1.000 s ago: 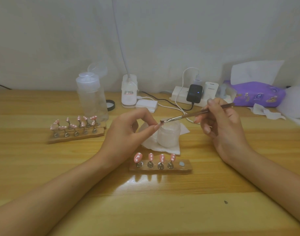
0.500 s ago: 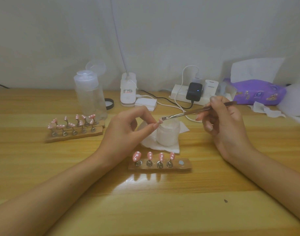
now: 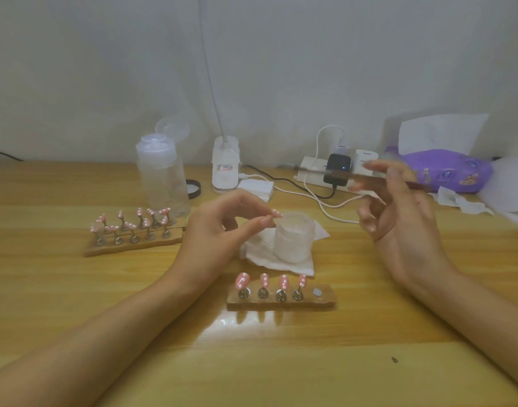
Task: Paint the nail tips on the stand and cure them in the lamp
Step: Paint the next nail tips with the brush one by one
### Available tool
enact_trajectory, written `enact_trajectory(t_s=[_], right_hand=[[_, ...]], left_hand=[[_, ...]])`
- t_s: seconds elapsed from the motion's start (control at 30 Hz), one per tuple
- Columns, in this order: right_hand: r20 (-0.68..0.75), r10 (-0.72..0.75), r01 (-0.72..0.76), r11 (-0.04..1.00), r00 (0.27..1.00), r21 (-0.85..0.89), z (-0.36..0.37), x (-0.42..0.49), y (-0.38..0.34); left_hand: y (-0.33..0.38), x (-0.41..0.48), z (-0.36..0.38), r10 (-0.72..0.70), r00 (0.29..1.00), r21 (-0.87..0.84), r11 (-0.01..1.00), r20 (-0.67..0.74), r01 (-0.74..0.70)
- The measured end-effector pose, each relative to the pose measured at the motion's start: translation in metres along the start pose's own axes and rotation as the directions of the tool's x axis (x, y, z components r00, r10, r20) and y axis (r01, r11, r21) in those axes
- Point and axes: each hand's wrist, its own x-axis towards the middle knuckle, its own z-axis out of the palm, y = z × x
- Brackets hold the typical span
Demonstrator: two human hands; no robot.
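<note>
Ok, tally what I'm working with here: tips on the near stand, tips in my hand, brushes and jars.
Pink nail tips on the near stand: 4
Pink nail tip pinched in the left hand: 1
Brush in the right hand: 1
Frosted jar: 1
Total: 7

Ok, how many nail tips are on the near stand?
4, in a row on the near stand: far left, second, third, fourth. The rightmost magnet is bare; the left hand pinches another tip.
</note>
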Motion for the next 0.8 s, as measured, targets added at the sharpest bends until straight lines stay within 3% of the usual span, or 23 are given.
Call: enact_trajectory(t_s=[0.17,0.4,0.53,0.8], right_hand=[[0.201,-0.079,0.136,0.947,0.976,-0.291,0.009,-0.002,-0.019],[0.457,0.028,0.31,0.696,0.889,-0.647,0.046,-0.009,-0.025],[0.49,0.05,0.336,0.667,0.87,-0.665,0.064,-0.005,-0.021],[0.433,0.108,0.196,0.777,0.895,-0.599,0.076,-0.004,-0.021]], left_hand=[[0.0,-0.001,-0.002,-0.054,0.999,-0.254,0.966,-0.002,0.052],[0.003,0.0,-0.006,-0.049,0.997,-0.372,0.926,0.056,0.066],[0.003,0.001,-0.008,-0.049,0.998,-0.42,0.905,0.046,0.064],[0.007,0.0,-0.011,-0.035,0.997,-0.565,0.822,0.065,0.066]])
